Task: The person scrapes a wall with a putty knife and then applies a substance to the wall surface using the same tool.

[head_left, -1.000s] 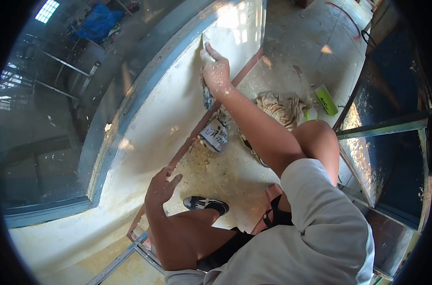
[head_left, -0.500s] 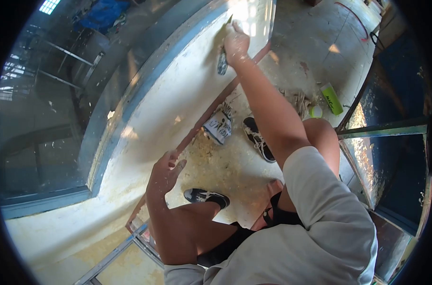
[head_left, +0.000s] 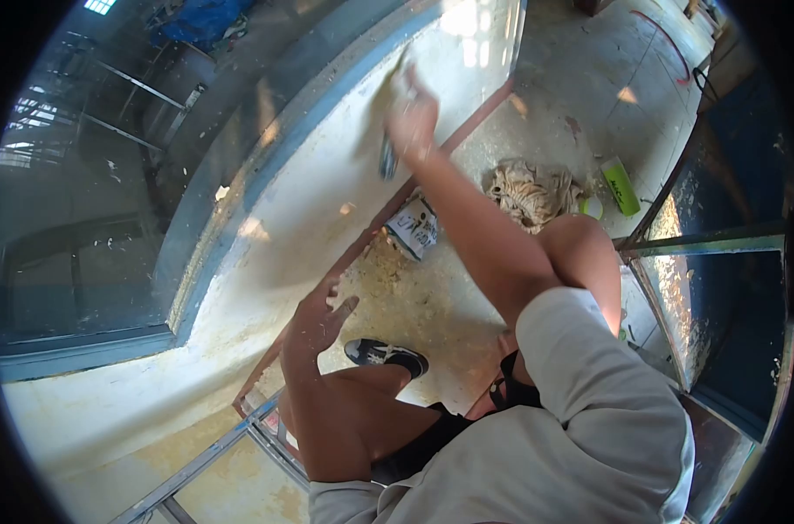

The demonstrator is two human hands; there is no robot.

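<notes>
My right hand (head_left: 413, 118) is closed around a scraper (head_left: 387, 157) and held against the white lower wall (head_left: 327, 148). The scraper's worn, blue-grey handle sticks out below my fist; its other end is blurred by motion beside the wall. My left hand (head_left: 321, 321) hangs with fingers apart near the reddish strip (head_left: 362, 240) along the wall's foot, and nothing shows in it. Between my hands, a white printed bag (head_left: 413, 229) sits on the floor, partly behind my right forearm.
Crumpled cloth (head_left: 530, 194) and a green box (head_left: 621, 185) lie beyond my right knee. A blue-framed window (head_left: 82, 345) tops the wall. A metal frame (head_left: 183, 476) stands at lower left, a glazed frame (head_left: 711, 240) at right. Flakes litter the floor (head_left: 414, 297).
My right hand has moved down and left along the wall with the scraper. More of the crumpled cloth shows; my forearm now covers the farther shoe. My left hand stays open, slightly lower right in view.
</notes>
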